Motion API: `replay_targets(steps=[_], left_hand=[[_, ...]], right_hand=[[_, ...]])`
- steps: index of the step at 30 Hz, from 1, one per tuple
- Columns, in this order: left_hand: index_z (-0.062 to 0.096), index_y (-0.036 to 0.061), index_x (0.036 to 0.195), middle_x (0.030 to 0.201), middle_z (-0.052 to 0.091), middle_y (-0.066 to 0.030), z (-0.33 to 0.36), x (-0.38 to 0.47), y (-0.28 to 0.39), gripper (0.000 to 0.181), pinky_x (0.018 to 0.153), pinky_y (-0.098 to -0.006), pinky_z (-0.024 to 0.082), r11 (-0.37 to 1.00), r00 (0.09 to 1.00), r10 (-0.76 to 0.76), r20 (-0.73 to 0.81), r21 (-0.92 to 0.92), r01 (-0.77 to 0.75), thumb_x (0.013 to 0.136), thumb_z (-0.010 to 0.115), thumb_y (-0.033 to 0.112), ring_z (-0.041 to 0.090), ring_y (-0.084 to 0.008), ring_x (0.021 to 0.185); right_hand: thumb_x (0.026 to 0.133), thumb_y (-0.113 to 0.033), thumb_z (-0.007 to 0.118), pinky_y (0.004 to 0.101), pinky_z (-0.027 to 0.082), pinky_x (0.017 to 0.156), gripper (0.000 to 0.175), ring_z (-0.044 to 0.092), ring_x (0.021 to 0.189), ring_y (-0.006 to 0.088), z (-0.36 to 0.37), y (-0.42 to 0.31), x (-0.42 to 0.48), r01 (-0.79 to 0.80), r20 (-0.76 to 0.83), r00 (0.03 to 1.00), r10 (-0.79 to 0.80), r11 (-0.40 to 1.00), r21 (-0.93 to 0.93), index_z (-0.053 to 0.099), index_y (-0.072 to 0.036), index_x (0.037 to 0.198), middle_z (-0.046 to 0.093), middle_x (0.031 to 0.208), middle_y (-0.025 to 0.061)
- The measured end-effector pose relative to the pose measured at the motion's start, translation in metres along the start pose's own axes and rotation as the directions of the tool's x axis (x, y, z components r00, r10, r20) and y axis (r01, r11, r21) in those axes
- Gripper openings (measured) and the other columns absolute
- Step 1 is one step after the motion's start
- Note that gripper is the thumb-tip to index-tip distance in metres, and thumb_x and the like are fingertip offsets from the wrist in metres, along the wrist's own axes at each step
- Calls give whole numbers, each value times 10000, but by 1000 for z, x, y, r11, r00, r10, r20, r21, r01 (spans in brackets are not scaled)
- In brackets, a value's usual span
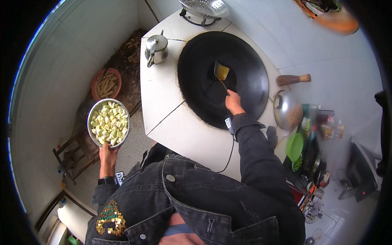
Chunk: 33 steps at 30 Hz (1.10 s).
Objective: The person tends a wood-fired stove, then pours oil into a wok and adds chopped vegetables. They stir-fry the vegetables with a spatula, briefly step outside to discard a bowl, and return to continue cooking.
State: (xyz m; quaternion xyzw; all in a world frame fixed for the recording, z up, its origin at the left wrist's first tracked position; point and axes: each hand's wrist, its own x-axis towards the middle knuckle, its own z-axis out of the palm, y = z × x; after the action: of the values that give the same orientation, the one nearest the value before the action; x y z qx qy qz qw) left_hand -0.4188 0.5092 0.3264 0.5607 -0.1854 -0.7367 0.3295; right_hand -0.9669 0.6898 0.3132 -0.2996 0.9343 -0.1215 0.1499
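My left hand [108, 156] grips the near rim of a round metal bowl [128, 125], out to the left of the stove top. Pale green-white cubes of a cut vegetable [110, 124] fill the bowl. My right hand [234, 102] is closed around the handle of a metal wok spatula [222, 71]. Its blade rests low inside a large black wok [251, 88] set into the tiled stove top [165, 101]. Yellowish liquid, perhaps oil, shows on the blade, and a dark wet patch lies around it.
A steel lidded pot [157, 49] stands at the stove's left corner, a perforated colander [205, 7] behind the wok. Right of it lie a brush [293, 79], a metal wok lid [289, 111] and a green bowl [294, 147]. Below left are a red basin [118, 75] and a wooden chair [75, 159].
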Motion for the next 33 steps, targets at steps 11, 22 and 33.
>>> replay_targets(steps=[11,22,33], left_hand=[[313,-157,1209,1233,461,-261,6,-16,9,430,914,-491,490,998,987,26,161,49,-34,820,320,26,523,-348,1114],[275,-3,1342,1305,433,-190,-3,-9,11,589,841,-474,511,998,982,-10,188,56,-1,758,338,37,539,-340,1105],[291,20,1334,1229,496,-167,-7,-9,15,588,771,-443,543,995,988,-22,150,101,7,750,358,42,586,-310,1029]], right_hand=[[808,-41,526,301,428,433,243,533,461,161,-67,27,-83,-384,258,922,289,763,519,608,8,1031,566,616,65],[804,-93,548,376,468,854,278,602,974,317,-33,18,-64,-106,71,992,107,994,-15,637,-62,1066,637,1029,173],[804,-80,607,340,474,817,344,627,914,286,-15,-7,-19,82,-123,990,-74,995,58,608,-105,1147,654,980,160]])
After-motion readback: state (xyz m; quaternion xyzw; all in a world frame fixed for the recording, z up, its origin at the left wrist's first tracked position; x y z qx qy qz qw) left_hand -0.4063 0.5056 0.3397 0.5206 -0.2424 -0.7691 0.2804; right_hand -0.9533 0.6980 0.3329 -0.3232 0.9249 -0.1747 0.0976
